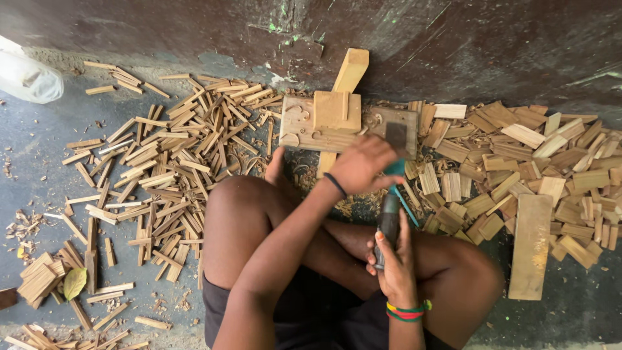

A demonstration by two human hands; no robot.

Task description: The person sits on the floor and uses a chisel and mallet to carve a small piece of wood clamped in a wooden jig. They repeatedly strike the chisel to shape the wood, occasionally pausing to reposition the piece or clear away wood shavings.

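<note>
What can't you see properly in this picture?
- Head view: the left hand is motion-blurred and covers whatever lies under it on the wooden jig.
- The tool's working end is hidden behind that hand.
- The white object is cut off by the left edge.

Pale tan wood strips [175, 155] lie on the grey-blue floor [39, 136]. The tool [389, 223] has a dark grey handle and teal blade. Red, yellow and green bracelet [407, 312]; black wristband [335, 185].
</note>
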